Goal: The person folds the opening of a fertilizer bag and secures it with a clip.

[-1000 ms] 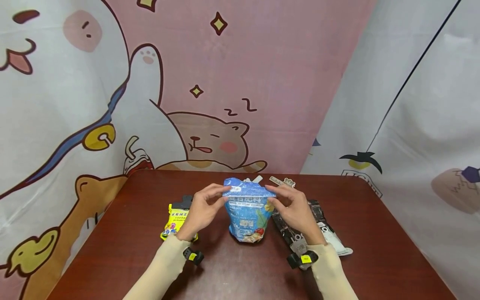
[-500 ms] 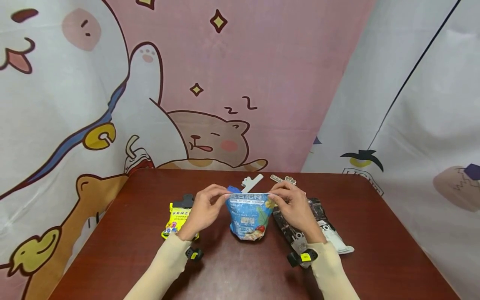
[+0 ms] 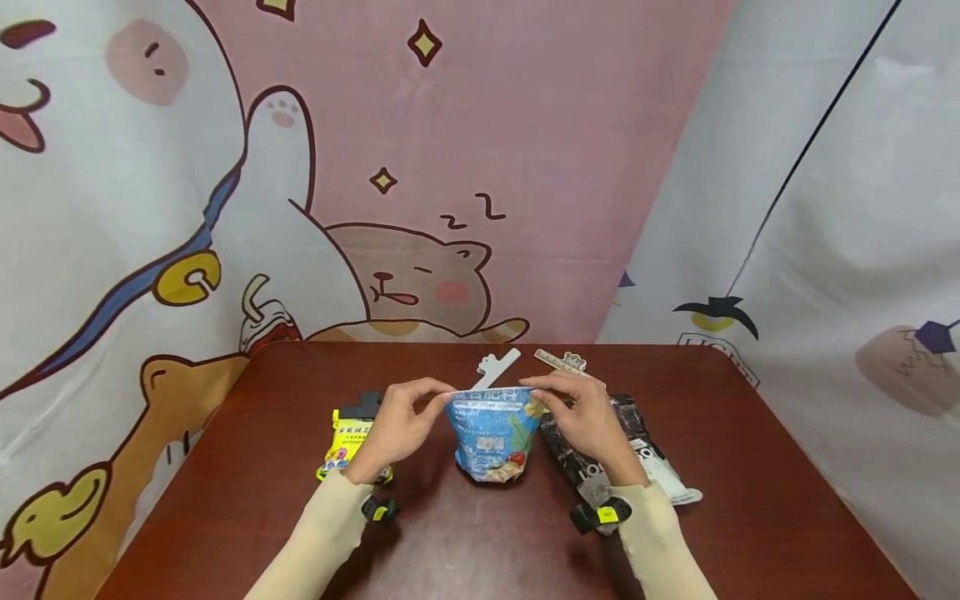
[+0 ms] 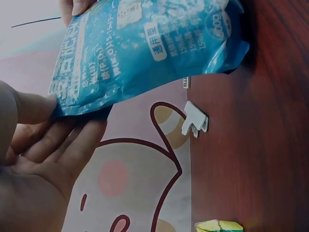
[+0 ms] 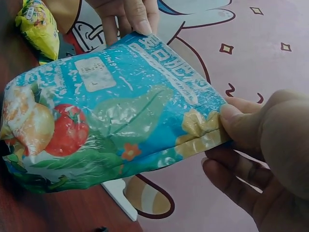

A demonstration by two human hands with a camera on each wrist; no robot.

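A blue fertilizer bag with vegetable pictures stands upright in the middle of the table. My left hand pinches the left end of its top edge, thumb in front and fingers behind. The opposite end is pinched by my right hand in the same way. In the right wrist view the bag's printed front is dusted with white, and my right thumb presses near the yellow flower. The top edge is folded away to the back, so the flap is mostly hidden.
Behind the bag lie a white clip and a beige clip. A yellow packet with a black clip lies left. Black packages and a white-and-black one lie right. A printed cloth hangs behind the table.
The bag's blue top flap, upright a second ago, has been folded down behind the bag. Both hands keep their pinch on the top edge. The white clip behind has come into view.
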